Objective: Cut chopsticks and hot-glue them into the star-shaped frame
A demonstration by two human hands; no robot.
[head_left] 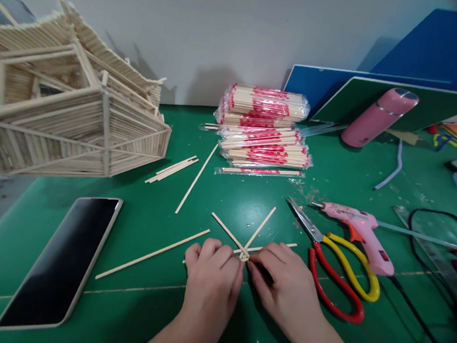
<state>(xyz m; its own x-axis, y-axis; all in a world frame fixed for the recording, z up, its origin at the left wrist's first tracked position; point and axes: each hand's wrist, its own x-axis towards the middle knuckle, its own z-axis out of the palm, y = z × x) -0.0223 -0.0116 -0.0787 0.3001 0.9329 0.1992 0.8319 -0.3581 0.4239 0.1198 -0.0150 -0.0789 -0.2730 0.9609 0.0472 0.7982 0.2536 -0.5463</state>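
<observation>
My left hand point(213, 282) is closed, fingers curled down over a thin wooden stick whose end pokes out at its left. My right hand point(282, 285) pinches at the point where several wooden sticks point(261, 228) meet, close to the left hand's fingertips. Two of these sticks fan upward in a V, and another runs behind the right fingers. How they join is partly hidden. A loose stick point(153, 254) lies left of my hands. Red and yellow handled scissors point(317, 235) and a pink glue gun point(367, 231) lie to the right.
A boat-like model point(108, 129) built of sticks stands at the left, behind a phone point(60, 263). Plastic-wrapped bundles of chopsticks point(265, 145) are piled against the wall. Short cut sticks point(172, 169) lie nearby. A pink bottle point(379, 118) and a black cable point(419, 321) are at the right.
</observation>
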